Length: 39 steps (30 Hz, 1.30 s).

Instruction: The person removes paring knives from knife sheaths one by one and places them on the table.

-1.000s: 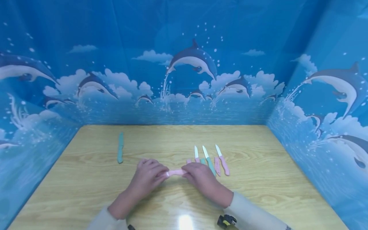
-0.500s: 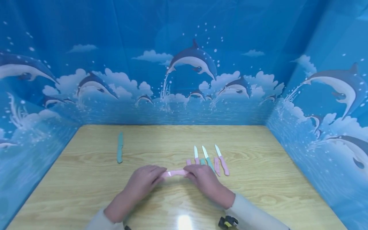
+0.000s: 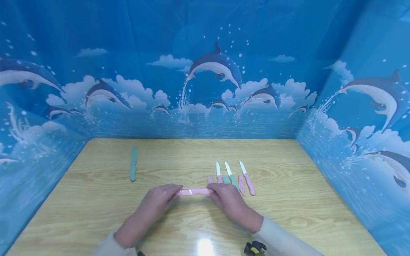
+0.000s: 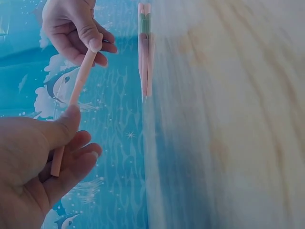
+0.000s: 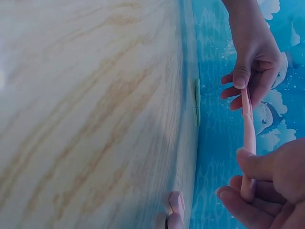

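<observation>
Over the front middle of the table, a pink paring knife [image 3: 200,191] is held level between both hands. My right hand [image 3: 230,201] grips its handle end, thumb against the fingers. Thumb and fingers of my left hand [image 3: 159,199] pinch the pink sheath [image 3: 184,192] on the blade end. A small white patch of blade shows between sheath and handle in the head view. The left wrist view shows the sheath end [image 4: 57,161] poking out below the left thumb. In the right wrist view, the handle [image 5: 249,133] runs down into the right fingers.
Right of centre lie a pink-handled knife [image 3: 218,170], a green knife [image 3: 232,177] and another pink knife [image 3: 248,183], all with bare blades. A pink sheath [image 3: 241,185] and a green sheath [image 3: 225,180] lie among them. A sheathed green knife [image 3: 133,165] lies alone at left.
My left hand has shifted left and slightly nearer, its fingers sliding back along the sheath, so more of the sheath shows. The right hand has stayed nearly still on the handle.
</observation>
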Tool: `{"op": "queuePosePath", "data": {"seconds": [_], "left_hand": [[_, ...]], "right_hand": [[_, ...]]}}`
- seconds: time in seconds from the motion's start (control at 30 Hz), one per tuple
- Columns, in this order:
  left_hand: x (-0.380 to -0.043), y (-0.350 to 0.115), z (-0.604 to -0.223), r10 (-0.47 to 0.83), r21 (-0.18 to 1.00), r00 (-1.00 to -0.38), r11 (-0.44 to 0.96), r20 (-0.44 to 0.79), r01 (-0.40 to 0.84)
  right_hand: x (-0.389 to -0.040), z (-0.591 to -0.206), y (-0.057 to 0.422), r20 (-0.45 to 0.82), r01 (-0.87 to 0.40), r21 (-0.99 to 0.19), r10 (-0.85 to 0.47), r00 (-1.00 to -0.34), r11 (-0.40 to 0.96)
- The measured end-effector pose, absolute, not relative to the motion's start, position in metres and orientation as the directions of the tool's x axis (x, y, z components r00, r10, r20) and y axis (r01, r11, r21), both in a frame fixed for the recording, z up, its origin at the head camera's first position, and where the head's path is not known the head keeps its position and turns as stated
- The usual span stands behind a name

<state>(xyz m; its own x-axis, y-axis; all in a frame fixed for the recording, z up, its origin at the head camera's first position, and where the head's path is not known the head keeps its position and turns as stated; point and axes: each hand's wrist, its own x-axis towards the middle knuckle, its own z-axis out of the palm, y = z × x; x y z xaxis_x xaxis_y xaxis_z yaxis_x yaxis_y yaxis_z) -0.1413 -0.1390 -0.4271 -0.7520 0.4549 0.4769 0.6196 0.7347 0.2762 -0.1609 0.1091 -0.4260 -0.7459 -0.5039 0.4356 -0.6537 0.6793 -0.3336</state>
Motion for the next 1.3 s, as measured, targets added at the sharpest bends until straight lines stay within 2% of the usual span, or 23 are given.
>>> {"op": "queuePosePath", "data": {"seconds": [0.23, 0.57, 0.9, 1.3], "left_hand": [[-0.1421, -0.1391, -0.4283, 0.486, 0.295, -0.725, 0.690, 0.488, 0.661], [-0.1386, -0.1339, -0.4267, 0.379, 0.369, -0.822, 0.756, 0.425, 0.540], [-0.1386, -0.1332, -0.4275, 0.354, 0.384, -0.843, 0.771, 0.405, 0.508], [-0.1387, -0.1348, -0.4284, 0.356, 0.379, -0.836, 0.768, 0.418, 0.517]], "right_hand": [[-0.1634, -0.4266, 0.1113, 0.447, -0.665, -0.321, -0.511, -0.734, 0.674], [-0.1636, -0.4271, 0.1145, 0.460, -0.666, -0.356, -0.498, -0.735, 0.656], [-0.1643, -0.4272, 0.1152, 0.431, -0.642, -0.351, -0.491, -0.757, 0.681], [-0.1631, -0.4282, 0.1183, 0.424, -0.641, -0.351, -0.494, -0.759, 0.683]]}}
